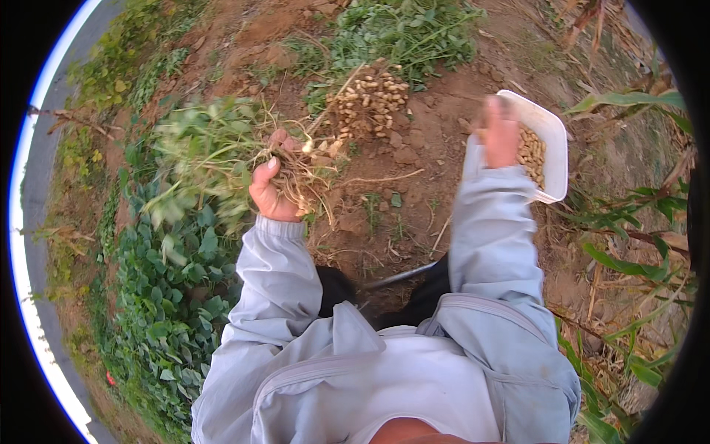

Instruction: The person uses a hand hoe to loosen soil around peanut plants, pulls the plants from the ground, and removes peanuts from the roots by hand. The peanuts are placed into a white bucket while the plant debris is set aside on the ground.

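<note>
My left hand (273, 186) is closed around the stems and roots of an uprooted peanut plant (222, 144); its leaves spread to the left and a few pods hang at the roots. Over the near left edge of a white plastic tub (554, 122) is my right hand (501, 133), blurred, so whether it holds anything cannot be told. Loose peanuts (531, 155) lie inside the tub. Ahead, between both hands, a cluster of peanut pods (370, 102) on roots rests on the soil.
Green peanut foliage (410, 36) lies at the top. Leafy plants (161, 311) grow along the left, with a paved strip (39, 194) beyond them. Corn leaves and dry stalks (627, 261) stand at the right. A metal rod (402, 275) lies between my legs.
</note>
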The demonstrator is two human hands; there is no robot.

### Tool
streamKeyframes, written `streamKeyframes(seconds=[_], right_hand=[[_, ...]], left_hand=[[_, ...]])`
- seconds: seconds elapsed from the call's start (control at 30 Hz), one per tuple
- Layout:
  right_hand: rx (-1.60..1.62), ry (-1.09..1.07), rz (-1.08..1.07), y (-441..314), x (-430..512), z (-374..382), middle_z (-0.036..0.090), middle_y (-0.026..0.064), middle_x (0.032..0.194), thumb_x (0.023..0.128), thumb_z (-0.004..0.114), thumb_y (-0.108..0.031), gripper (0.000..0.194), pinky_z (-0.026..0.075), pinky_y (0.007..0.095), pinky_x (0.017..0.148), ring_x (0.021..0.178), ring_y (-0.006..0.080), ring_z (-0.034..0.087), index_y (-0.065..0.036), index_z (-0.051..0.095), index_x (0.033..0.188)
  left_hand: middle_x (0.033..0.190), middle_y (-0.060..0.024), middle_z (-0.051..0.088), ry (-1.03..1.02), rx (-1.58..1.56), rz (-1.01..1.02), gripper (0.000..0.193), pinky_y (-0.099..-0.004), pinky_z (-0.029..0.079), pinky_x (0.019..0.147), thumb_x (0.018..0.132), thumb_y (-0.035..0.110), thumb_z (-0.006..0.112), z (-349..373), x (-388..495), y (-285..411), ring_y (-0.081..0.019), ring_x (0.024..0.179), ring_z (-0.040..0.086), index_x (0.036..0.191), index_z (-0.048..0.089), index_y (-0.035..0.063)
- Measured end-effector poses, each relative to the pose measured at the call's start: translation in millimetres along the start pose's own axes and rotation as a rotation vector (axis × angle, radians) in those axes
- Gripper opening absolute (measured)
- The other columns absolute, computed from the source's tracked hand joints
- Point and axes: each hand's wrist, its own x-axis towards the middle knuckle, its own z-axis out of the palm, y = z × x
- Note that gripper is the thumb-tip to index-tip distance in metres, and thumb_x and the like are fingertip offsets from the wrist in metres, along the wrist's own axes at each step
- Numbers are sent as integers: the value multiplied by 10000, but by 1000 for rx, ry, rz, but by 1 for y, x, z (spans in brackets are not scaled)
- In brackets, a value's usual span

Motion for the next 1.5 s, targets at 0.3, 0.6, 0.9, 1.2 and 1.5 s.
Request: streamKeyframes(seconds=[0.3, 0.6, 0.9, 1.2, 1.5], right_hand=[[-380, -333, -223, 9, -21, -16, 616, 137, 1017, 833, 614, -217, 313, 470, 331, 816, 895, 241, 608, -12, 610, 1069], [26, -927, -138, -66, -86, 117, 617, 34, 805, 821, 674, -285, 323, 442, 234, 615, 679, 98, 549, -14, 590, 976], [415, -592, 31, -49, -70, 103, 596, 16, 749, 893, 572, -219, 244, 427, 232, 521, 587, 78, 513, -2, 607, 999], [-477, -758, -814, -76, -111, 119, 510, 80, 775, 783, 658, -257, 214, 471, 391, 630, 740, 272, 583, -142, 627, 961], [-549, -838, -669, -56, -92, 123, 622, 139, 793, 746, 643, -261, 303, 490, 373, 642, 757, 296, 624, -17, 587, 918]], left_hand=[[852, -83, 508, -2, -680, -169, 171, -400, 481, 809, 779, 102, 523, 26, 12, -13, -223, 860, 537, 924, 445, 58], [914, -83, 541, -52, -320, -194, 295, -372, 477, 828, 816, 177, 518, 12, 8, -27, -238, 904, 544, 1049, 459, 8], [897, -55, 507, -107, -531, -238, 283, -424, 447, 829, 776, 166, 542, 26, -6, -16, -214, 888, 520, 1019, 447, 57], [973, -99, 560, -26, -287, -144, 408, -397, 460, 853, 811, 234, 532, 8, -4, -10, -265, 954, 530, 1144, 450, 13], [936, -226, 615, 271, 6, -135, 478, -433, 510, 788, 929, 333, 378, 3, 5, -11, -356, 873, 603, 1025, 534, -108]])
